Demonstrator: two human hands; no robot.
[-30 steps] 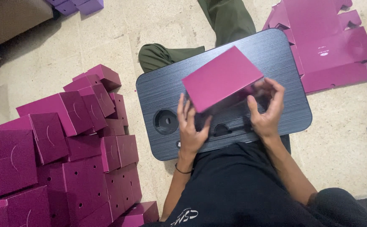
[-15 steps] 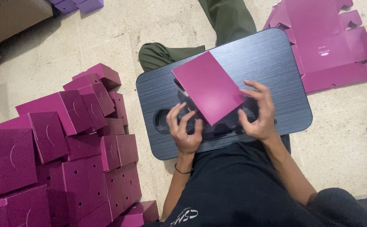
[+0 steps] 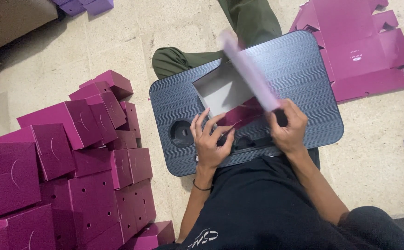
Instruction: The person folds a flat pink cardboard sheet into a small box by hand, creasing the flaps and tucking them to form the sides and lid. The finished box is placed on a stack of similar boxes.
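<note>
Fingers (image 3: 211,127) of my left hand (image 3: 209,141) pin the box base (image 3: 225,92) mid-frame on the tabletop (image 3: 299,74), while my right hand (image 3: 289,127) pinches the blurry lid flap (image 3: 250,71), probably mid-fold. Next I'd need to tuck it in squarely.

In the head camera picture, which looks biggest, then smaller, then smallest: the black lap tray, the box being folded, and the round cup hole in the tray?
1. Black lap tray
2. Magenta box in both hands, its lid blurred
3. Round cup hole
</note>
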